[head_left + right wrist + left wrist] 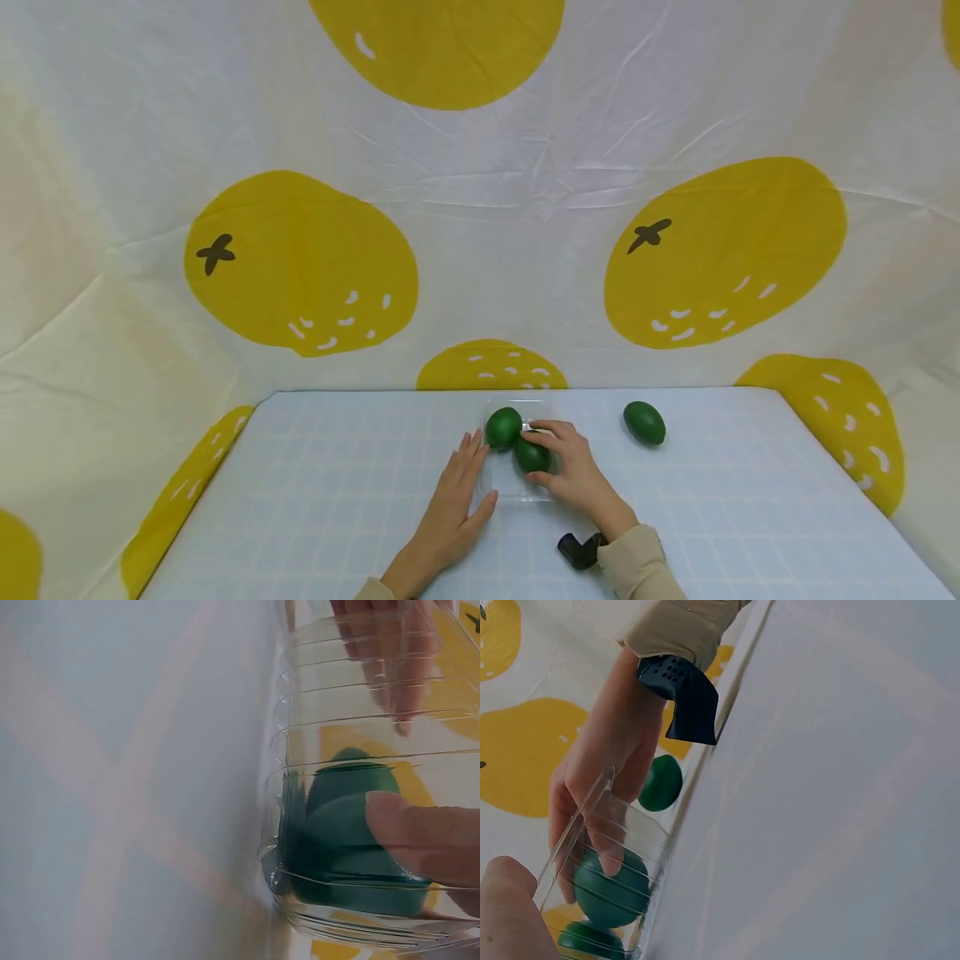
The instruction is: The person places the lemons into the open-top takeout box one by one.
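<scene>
A clear plastic box with ribbed walls lies on the table in the head view. Inside, one dark green oval fruit sits toward the back left. My right hand grips a second green oval fruit between thumb and fingers, low in the box beside the first. Straight-fingered, my left hand lies along the left side of the box, its fingertips at the wall. The left wrist view shows its thumb near the box rim. A third green oval fruit lies outside, to the right.
A black angled object is by the right wrist, apparently the wrist camera mount. A pale checked cloth covers the table. Behind it hangs a white curtain printed with yellow fruit.
</scene>
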The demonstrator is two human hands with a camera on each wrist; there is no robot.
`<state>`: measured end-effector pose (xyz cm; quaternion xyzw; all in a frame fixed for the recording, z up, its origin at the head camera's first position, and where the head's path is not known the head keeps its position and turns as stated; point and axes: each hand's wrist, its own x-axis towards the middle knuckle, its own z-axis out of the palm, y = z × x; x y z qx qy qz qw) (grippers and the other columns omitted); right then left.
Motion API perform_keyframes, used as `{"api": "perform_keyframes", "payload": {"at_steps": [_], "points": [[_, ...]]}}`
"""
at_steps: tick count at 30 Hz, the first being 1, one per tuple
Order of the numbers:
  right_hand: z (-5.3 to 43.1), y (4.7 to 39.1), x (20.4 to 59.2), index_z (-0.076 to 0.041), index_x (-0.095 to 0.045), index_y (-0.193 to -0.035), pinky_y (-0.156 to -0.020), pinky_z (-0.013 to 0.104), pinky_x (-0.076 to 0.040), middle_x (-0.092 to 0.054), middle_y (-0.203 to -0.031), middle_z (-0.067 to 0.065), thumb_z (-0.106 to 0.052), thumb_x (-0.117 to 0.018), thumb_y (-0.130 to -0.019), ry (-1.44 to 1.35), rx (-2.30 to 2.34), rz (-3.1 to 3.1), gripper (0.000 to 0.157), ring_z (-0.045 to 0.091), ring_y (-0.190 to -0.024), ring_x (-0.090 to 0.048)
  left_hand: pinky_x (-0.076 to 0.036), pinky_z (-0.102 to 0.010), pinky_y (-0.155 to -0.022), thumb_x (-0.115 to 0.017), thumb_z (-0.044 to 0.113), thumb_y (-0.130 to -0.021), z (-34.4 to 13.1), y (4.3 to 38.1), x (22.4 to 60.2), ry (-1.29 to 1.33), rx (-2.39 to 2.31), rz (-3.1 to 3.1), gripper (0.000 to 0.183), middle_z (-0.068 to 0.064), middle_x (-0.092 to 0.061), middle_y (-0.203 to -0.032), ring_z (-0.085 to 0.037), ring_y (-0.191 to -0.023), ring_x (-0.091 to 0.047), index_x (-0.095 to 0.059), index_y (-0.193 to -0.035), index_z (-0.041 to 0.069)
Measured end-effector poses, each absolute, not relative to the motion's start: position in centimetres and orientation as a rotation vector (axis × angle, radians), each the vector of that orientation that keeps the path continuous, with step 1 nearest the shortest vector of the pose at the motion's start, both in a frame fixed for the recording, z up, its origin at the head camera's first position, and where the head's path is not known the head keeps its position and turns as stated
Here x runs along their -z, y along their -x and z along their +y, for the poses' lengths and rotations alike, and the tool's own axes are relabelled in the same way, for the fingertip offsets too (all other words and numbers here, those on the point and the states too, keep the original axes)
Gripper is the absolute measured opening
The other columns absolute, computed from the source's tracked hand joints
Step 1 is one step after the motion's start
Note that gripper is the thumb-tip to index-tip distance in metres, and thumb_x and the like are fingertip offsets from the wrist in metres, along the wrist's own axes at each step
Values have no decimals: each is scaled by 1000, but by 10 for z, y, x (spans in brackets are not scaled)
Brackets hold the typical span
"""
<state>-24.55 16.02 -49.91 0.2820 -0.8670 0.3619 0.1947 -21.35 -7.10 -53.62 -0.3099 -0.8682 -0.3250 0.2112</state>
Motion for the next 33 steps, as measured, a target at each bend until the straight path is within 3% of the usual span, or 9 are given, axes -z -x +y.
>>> {"api": "perform_keyframes", "payload": {"at_steps": [25,29,33], "points": [[168,246,489,-7,-65,-116,-89,57,-43,-57,-123,17,-16,-73,-80,-948,-1024,-2368,38,35,-113,-51,-25,-57,-107,-50,33,-93,-72,213,538,858,897,-2397,62,-7,-19,-156,-33,-141,-19,-32,-145,5],[173,248,482,-9,-65,-115,-90,52,-45,-58,-122,12,-18,-71,-83,-965,-1015,-2391,34,31,-113,-53,-23,-54,-109,-51,33,-93,-72,213,538,846,910,-2410,62,-8,-20,-156,-31,-142,-18,-32,-146,6],[184,249,471,-13,-65,-116,-92,55,-42,-58,-124,6,-18,-72,-82,-934,-1021,-2424,35,29,-115,-52,-21,-52,-110,-51,33,-93,-71,213,538,847,929,-2422,63,-8,-19,-156,-29,-142,-17,-31,-146,7]]}}
